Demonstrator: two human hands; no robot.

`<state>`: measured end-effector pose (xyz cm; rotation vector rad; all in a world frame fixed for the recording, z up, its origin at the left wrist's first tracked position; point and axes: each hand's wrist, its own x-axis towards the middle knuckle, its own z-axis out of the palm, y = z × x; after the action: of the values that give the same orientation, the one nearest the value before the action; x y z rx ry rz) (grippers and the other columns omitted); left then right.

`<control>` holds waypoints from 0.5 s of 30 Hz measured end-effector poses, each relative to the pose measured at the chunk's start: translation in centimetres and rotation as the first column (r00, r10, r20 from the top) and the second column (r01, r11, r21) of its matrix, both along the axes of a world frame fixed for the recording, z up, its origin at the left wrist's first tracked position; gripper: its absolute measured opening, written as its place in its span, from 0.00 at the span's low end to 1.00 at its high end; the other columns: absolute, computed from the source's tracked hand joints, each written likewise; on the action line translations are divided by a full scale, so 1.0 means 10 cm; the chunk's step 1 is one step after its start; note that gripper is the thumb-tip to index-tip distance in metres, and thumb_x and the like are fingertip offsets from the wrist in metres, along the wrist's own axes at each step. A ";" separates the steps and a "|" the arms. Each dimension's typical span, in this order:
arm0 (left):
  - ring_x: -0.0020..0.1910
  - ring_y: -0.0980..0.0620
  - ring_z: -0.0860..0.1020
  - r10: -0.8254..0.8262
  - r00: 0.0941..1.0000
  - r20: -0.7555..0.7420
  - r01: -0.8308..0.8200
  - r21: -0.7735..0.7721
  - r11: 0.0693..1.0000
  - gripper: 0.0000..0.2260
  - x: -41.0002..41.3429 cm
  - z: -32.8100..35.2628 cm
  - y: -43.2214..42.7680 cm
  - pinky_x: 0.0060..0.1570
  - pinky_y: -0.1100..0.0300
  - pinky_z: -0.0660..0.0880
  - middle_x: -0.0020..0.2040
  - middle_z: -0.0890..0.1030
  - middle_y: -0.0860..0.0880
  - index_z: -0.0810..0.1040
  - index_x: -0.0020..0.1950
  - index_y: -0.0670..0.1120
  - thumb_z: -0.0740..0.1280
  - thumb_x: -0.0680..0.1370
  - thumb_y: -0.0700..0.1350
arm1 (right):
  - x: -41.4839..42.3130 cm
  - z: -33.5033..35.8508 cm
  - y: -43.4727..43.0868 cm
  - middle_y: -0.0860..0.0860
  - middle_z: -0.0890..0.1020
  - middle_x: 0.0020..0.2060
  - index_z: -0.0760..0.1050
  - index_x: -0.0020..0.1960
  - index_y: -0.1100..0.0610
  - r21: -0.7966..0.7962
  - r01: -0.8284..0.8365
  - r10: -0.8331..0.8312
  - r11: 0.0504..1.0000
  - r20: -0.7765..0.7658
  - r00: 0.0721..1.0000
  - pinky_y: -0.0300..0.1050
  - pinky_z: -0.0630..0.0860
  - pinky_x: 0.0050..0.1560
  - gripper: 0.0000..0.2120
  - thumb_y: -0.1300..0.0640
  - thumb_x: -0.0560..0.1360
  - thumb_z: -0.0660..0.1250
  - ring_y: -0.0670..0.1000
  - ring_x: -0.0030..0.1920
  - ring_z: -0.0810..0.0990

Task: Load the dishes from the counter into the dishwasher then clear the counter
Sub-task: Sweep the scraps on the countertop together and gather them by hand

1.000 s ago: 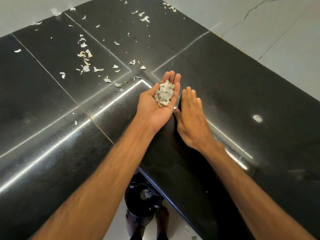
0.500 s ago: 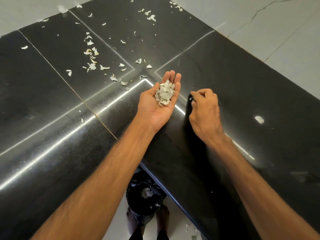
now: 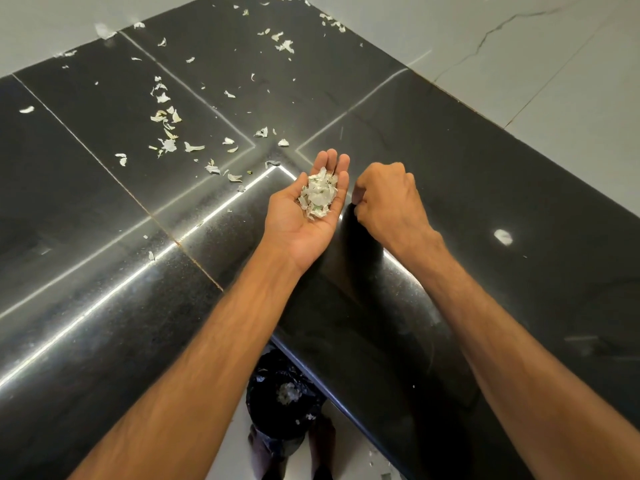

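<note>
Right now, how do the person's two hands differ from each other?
The left hand lies palm up with fingers straight; the right hand is knuckles up with fingers curled in. The left hand carries a pile of pale scraps in plain sight; whatever the right hand may hold is hidden. Both are bare and sit side by side above the black counter.

My left hand (image 3: 304,216) is palm-up over the counter (image 3: 485,188), with a pile of scraps (image 3: 318,195) on the palm. My right hand (image 3: 388,199) is just right of it, fingers curled, above the counter. Loose scraps (image 3: 166,133) lie on the counter, left of and behind both hands. The bin bag (image 3: 284,393) is on the floor below the counter edge, between my forearms.
</note>
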<state>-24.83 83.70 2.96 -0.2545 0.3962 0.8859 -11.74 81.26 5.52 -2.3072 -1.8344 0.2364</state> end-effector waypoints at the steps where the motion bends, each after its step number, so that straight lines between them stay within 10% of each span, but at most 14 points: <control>1: 0.66 0.41 0.79 0.000 1.000 0.007 0.000 -0.001 1.000 0.17 0.00 0.00 0.00 0.68 0.52 0.74 0.61 0.82 0.40 0.80 0.59 0.35 0.54 0.86 0.41 | 0.00 0.00 0.00 0.57 0.84 0.42 0.84 0.49 0.61 -0.004 0.004 -0.004 1.000 0.000 1.000 0.50 0.83 0.46 0.06 0.68 0.75 0.70 0.57 0.44 0.84; 10: 0.65 0.42 0.79 -0.002 1.000 -0.022 0.002 0.036 0.999 0.16 -0.04 0.01 -0.04 0.68 0.52 0.74 0.65 0.81 0.42 0.80 0.62 0.36 0.54 0.86 0.41 | 0.03 -0.04 -0.05 0.51 0.84 0.35 0.85 0.44 0.55 0.022 0.067 -0.061 0.998 -0.185 0.981 0.45 0.83 0.42 0.07 0.65 0.71 0.73 0.50 0.38 0.84; 15: 0.64 0.41 0.80 -0.013 0.995 -0.097 0.017 0.050 0.999 0.16 -0.09 -0.03 -0.10 0.70 0.51 0.73 0.62 0.82 0.41 0.81 0.59 0.35 0.56 0.86 0.40 | 0.14 0.16 -0.23 0.53 0.87 0.35 0.87 0.43 0.57 -0.010 0.276 -0.179 0.961 -0.785 0.593 0.46 0.85 0.47 0.06 0.65 0.69 0.78 0.50 0.39 0.87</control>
<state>-25.71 82.72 2.69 -0.1618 0.4640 0.8946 -10.30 78.99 7.12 -1.8472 -1.0501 0.9106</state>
